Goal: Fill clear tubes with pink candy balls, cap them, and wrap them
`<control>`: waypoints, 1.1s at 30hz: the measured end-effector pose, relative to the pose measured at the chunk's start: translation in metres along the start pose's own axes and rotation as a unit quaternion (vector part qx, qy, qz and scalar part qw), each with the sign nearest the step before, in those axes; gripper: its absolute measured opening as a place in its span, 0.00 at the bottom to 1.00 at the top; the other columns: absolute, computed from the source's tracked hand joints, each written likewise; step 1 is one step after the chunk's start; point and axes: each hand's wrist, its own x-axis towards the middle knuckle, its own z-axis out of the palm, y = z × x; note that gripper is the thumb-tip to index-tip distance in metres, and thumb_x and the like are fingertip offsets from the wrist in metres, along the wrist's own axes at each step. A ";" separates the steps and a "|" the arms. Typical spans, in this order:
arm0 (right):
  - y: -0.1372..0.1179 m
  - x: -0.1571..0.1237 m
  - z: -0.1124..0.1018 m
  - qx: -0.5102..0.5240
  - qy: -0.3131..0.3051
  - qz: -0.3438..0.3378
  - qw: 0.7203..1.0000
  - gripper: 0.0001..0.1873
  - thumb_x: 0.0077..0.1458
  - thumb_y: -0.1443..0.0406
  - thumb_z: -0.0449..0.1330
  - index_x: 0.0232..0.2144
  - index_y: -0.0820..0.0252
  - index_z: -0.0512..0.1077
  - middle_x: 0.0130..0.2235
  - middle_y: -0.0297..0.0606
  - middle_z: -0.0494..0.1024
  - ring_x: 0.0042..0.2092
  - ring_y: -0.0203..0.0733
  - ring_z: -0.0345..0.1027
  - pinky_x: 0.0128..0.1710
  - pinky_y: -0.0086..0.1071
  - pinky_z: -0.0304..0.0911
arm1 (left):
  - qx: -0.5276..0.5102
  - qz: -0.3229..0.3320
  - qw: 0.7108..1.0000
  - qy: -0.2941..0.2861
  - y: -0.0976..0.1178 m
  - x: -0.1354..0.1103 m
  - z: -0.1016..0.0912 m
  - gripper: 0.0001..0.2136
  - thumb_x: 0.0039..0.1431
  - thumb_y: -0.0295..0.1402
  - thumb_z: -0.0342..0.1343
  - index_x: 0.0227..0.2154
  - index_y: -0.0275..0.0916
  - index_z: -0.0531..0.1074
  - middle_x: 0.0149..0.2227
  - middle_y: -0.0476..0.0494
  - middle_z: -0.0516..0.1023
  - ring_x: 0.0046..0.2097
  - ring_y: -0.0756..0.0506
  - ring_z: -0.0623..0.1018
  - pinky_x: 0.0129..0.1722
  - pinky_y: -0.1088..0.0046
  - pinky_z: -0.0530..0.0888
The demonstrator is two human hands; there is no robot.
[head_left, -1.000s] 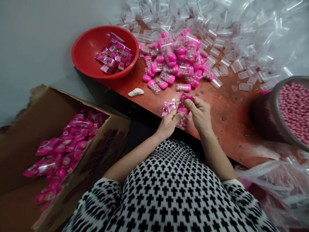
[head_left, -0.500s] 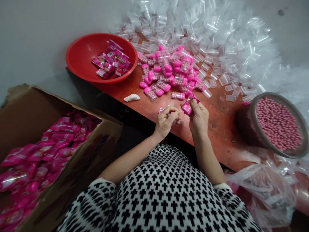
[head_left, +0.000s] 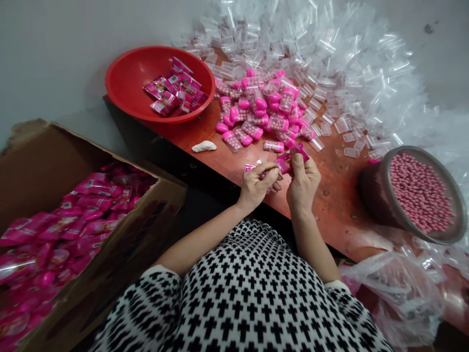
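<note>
My right hand (head_left: 302, 180) pinches a pink printed sachet (head_left: 289, 159) just above the table edge. My left hand (head_left: 256, 183) is closed beside it, fingertips touching the sachet's lower end, with a candy-filled clear tube (head_left: 271, 177) and another pink sachet (head_left: 249, 168) partly hidden in its grip. Both hands hover over the reddish-brown table (head_left: 330, 195), close to a pile of pink-capped filled tubes (head_left: 260, 110).
A red bowl (head_left: 132, 83) holding pink sachets sits at the table's far left. A cardboard box (head_left: 73, 234) of packed sachets stands at left. A round tub (head_left: 414, 193) of pink candy balls is at right, empty clear tubes (head_left: 330, 49) beyond, a plastic bag (head_left: 395, 288) lower right.
The hands have drawn closer together; the sachet in my right hand now tilts toward the left hand. The view shifted slightly.
</note>
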 end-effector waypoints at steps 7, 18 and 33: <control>0.001 -0.005 0.002 0.022 -0.024 0.036 0.999 0.17 0.57 0.52 0.61 0.24 0.56 0.66 0.23 0.27 0.65 0.24 0.31 0.58 0.26 0.27 0.58 | -0.023 -0.007 1.000 -0.001 0.003 -0.001 -0.006 0.14 0.50 0.43 0.64 0.30 0.36 0.76 0.23 0.47 0.79 0.20 0.53 0.75 0.16 0.83 0.67; -0.004 -0.011 0.004 -0.006 -0.013 -0.013 1.000 0.17 0.56 0.55 0.62 0.22 0.57 0.65 0.23 0.26 0.63 0.25 0.30 0.56 0.26 0.26 0.56 | -0.017 0.005 1.000 -0.008 0.007 -0.006 -0.009 0.13 0.50 0.42 0.63 0.28 0.36 0.75 0.22 0.47 0.78 0.18 0.53 0.73 0.15 0.83 0.65; -0.005 -0.006 0.009 0.020 -0.006 0.011 1.000 0.18 0.57 0.54 0.61 0.22 0.57 0.65 0.22 0.26 0.61 0.22 0.29 0.54 0.23 0.27 0.53 | 0.054 0.120 0.991 0.000 0.005 -0.013 -0.006 0.12 0.58 0.41 0.59 0.26 0.37 0.75 0.23 0.49 0.78 0.20 0.54 0.74 0.20 0.82 0.70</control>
